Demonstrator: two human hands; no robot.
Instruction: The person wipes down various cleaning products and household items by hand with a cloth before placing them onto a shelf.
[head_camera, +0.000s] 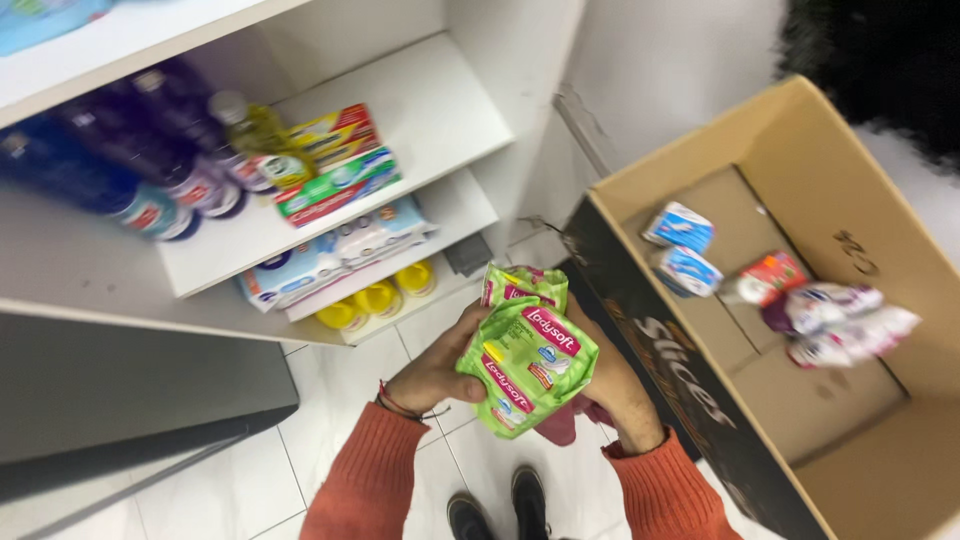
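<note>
Both my hands hold a small stack of green soft packets (525, 360) with pink labels, in front of my chest. My left hand (435, 370) grips the stack from the left side, and my right hand (615, 385) supports it from behind on the right. My sleeves are orange, and a thin red band sits on my left wrist. The packets hang over the white tiled floor, between a white shelf unit (420, 110) on the left and an open cardboard box (800, 170) on the right.
The shelves carry purple and blue bottles (150, 170), a yellow bottle, toothpaste cartons (335, 185), pale blue packs (340, 250) and yellow-capped items (375, 298). The box holds blue-white packets (682, 250), an orange pack and wrapped bottles (840, 322). My black shoes (500, 505) stand below.
</note>
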